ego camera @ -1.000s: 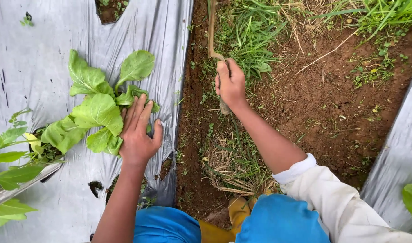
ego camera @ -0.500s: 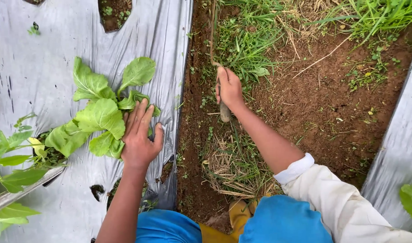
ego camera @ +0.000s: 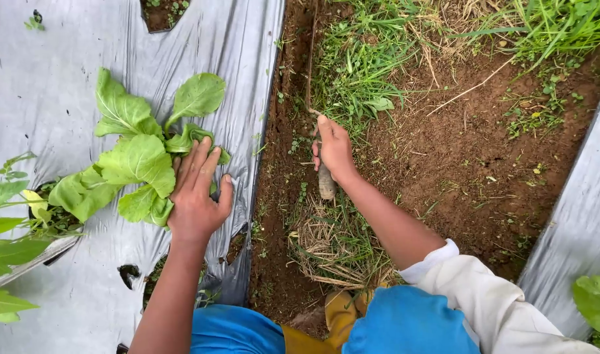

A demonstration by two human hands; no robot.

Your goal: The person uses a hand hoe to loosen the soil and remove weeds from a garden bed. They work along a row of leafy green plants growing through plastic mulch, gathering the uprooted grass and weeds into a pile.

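Knees in blue trousers (ego camera: 405,324) fill the near edge, one yellow boot (ego camera: 340,313) between them on the soil furrow (ego camera: 457,157). Left hand (ego camera: 196,196) lies open and flat, fingers together, pressing the near leaves of one leafy green plant (ego camera: 133,157) that grows through the silver mulch sheet (ego camera: 64,72). Right hand (ego camera: 334,147) is closed around one wooden tool handle (ego camera: 325,182), which runs away up the furrow beside the sheet's edge. Bare brown soil lies open to the right of that hand; grass (ego camera: 365,59) crowds the far end. A second sheet edge (ego camera: 578,223) bounds the furrow on the right. Several planting holes show in the sheet.
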